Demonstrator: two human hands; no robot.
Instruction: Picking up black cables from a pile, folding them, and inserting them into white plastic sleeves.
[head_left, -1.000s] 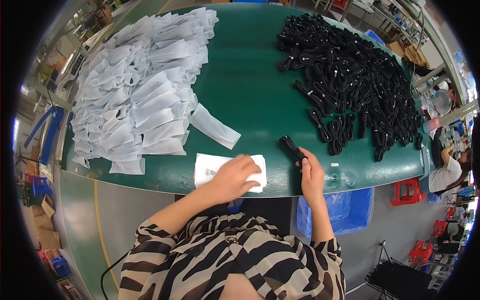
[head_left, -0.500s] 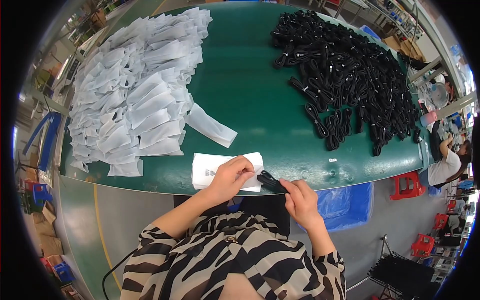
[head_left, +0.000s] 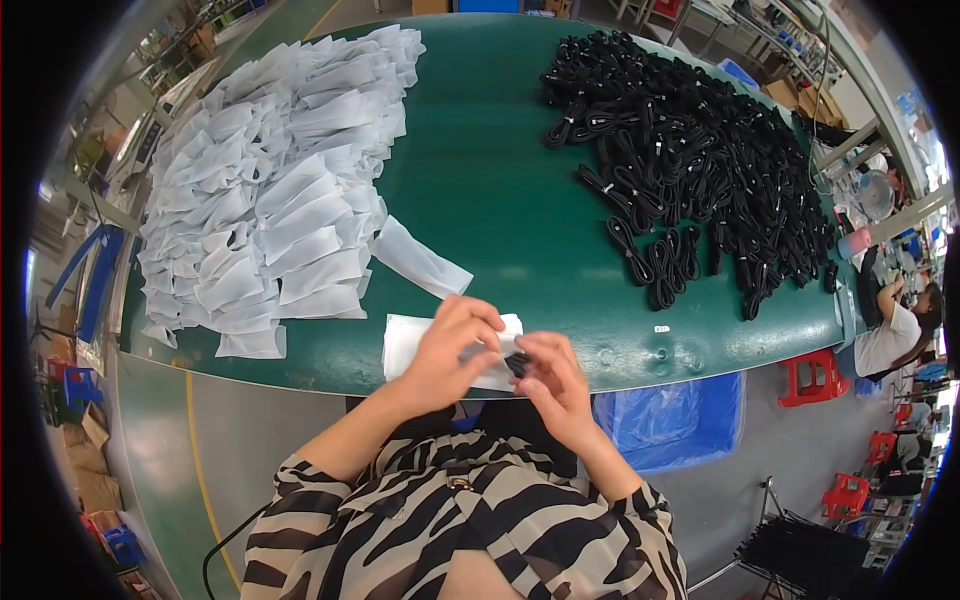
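Note:
My two hands meet over a stack of white translucent bags (head_left: 402,342) at the table's near edge. A coiled black cable (head_left: 517,365) shows between them, its far part hidden by the top bag and my left fingers. My right hand (head_left: 556,385) is closed around the cable's near end. The fingers of my left hand (head_left: 445,350) are bent in a pinch at the top bag's mouth. One filled bag (head_left: 424,257) lies just beyond the stack.
A big heap of filled white bags (head_left: 310,215) covers the table's left side. Many coiled black cables (head_left: 680,130) are piled at the right. A lined blue bin (head_left: 675,420) stands below the near edge. Red stools (head_left: 812,378) and a seated person (head_left: 893,335) are farther right.
My right hand has moved left with the cable, up against the bag stack. The cable now sits between both hands. My left hand has shifted slightly and covers the top bag's opening.

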